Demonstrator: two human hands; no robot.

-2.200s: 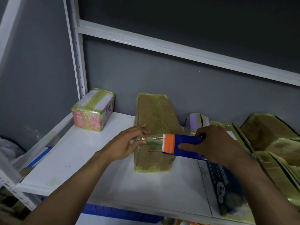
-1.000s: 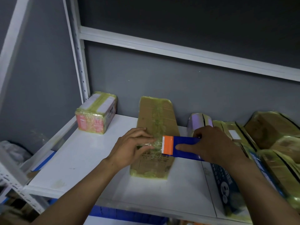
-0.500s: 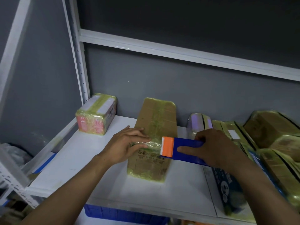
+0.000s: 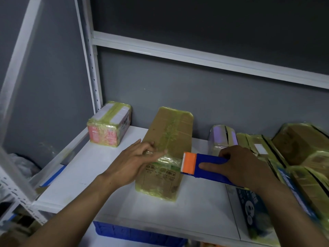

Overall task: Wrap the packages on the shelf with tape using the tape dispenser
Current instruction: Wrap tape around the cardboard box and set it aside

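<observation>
L hand (image 4: 131,163) fingers flat on crinkly tape (image 4: 169,160), oblong cardboard box (image 4: 170,132); R hand (image 4: 245,166) curled round blue dispenser (image 4: 204,158).

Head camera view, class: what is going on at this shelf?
A person is taping a long brown package lying on the white shelf. The right hand grips the blue-and-orange tape dispenser at the package's right edge; the left hand presses the clear tape across its top. Other wrapped packages sit alongside.

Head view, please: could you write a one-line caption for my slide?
Left hand presses clear tape onto a long cardboard package while the right hand holds the blue-and-orange tape dispenser beside it.
</observation>
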